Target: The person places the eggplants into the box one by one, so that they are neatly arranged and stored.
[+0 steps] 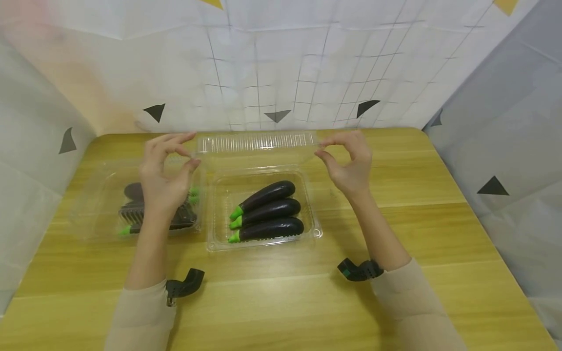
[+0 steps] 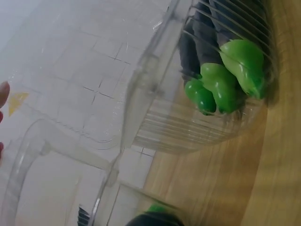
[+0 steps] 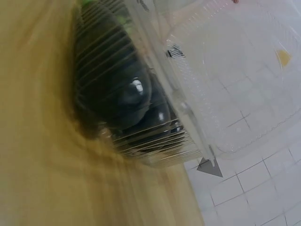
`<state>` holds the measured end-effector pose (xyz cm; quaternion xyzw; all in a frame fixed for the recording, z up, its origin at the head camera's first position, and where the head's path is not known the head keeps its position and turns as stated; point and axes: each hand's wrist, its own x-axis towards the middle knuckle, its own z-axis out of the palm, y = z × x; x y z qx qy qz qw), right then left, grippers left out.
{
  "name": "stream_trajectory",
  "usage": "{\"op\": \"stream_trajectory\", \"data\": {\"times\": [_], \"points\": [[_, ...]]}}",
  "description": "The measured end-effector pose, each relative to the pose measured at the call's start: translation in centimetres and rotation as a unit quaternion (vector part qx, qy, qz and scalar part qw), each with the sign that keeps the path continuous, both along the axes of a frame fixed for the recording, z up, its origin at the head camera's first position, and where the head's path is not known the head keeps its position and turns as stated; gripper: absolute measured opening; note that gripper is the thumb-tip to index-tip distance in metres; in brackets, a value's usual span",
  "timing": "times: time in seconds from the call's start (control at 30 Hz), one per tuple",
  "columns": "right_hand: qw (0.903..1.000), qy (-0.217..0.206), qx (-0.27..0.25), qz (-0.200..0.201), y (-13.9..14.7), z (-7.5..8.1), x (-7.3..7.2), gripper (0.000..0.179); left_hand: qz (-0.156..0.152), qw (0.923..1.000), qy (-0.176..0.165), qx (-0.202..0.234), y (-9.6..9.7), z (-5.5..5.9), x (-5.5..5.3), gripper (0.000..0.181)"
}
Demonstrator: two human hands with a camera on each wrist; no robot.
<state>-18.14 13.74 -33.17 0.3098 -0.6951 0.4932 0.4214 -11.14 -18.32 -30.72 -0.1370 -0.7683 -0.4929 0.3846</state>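
Three dark eggplants (image 1: 271, 209) with green stems lie side by side in a clear plastic clamshell box (image 1: 263, 246) at the table's middle. Its clear lid (image 1: 259, 142) is raised behind the base. My left hand (image 1: 164, 178) pinches the lid's left corner between thumb and fingers. At the opposite corner, my right hand (image 1: 349, 168) pinches the lid the same way. The left wrist view shows the green stems (image 2: 218, 87) through the box's ribbed wall. Rounded eggplant ends (image 3: 113, 80) show in the right wrist view, beneath the lifted lid (image 3: 235, 80).
A second clear box (image 1: 94, 231) with eggplants in it stands to the left, partly behind my left forearm. The wooden table (image 1: 417, 224) ends at white wall sheets (image 1: 281, 63) behind and on both sides.
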Motion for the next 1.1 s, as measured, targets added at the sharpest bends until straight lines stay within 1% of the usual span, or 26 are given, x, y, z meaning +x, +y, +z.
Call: {"op": "stream_trajectory", "data": {"times": [0.1,0.13,0.2,0.27,0.33,0.4,0.43,0.5,0.57,0.7,0.77,0.83,0.97,1.1], "points": [[0.9997,-0.012,0.007,0.022,0.4,-0.2,0.9,0.024,-0.032,0.9992,-0.022,-0.012,0.1,0.8,1.4,0.021],[0.9994,-0.017,0.01,0.03,0.6,-0.2,1.2,0.022,-0.044,0.9984,-0.031,-0.016,-0.1,0.8,1.7,0.021],[0.9984,-0.027,0.016,0.047,1.0,-0.4,1.8,0.018,-0.081,0.9952,-0.054,-0.015,-0.7,0.3,2.1,0.022],[0.9972,-0.034,0.024,0.062,1.2,-0.5,2.4,0.014,-0.126,0.9892,-0.074,-0.007,-1.4,-0.5,2.2,0.022],[0.9955,-0.04,0.033,0.08,1.4,-0.4,3.1,0.012,-0.165,0.982,-0.092,-0.005,-2.1,-1.3,2.4,0.024],[0.9935,-0.048,0.04,0.095,1.5,-0.1,4.0,0.011,-0.197,0.9748,-0.104,-0.008,-2.6,-1.9,2.7,0.026],[0.9922,-0.053,0.045,0.103,1.5,0.0,4.5,0.011,-0.206,0.9724,-0.108,-0.013,-2.7,-2.2,2.9,0.027],[0.9895,-0.066,0.054,0.117,1.7,0.0,5.3,0.013,-0.213,0.9691,-0.121,-0.028,-3.0,-2.6,3.4,0.031],[0.9868,-0.08,0.064,0.125,2.1,-0.4,5.8,0.016,-0.217,0.9663,-0.134,-0.038,-3.1,-3.0,3.8,0.034],[0.981,-0.107,0.09,0.134,3.1,-2.0,6.3,0.019,-0.223,0.9618,-0.15,-0.051,-3.1,-3.8,4.4,0.039],[0.9784,-0.115,0.104,0.137,3.5,-2.6,6.5,0.021,-0.225,0.9609,-0.151,-0.057,-3.1,-4.2,4.7,0.041],[0.9768,-0.119,0.112,0.139,3.7,-3.0,6.8,0.022,-0.225,0.9611,-0.15,-0.058,-3.1,-4.5,4.9,0.042],[0.9742,-0.117,0.12,0.152,3.7,-3.5,7.3,0.026,-0.212,0.9643,-0.145,-0.064,-3.2,-5.1,5.4,0.043],[0.973,-0.111,0.123,0.161,3.6,-4.2,7.7,0.026,-0.195,0.9666,-0.137,-0.095,-3.0,-5.5,5.9,0.045]]}}
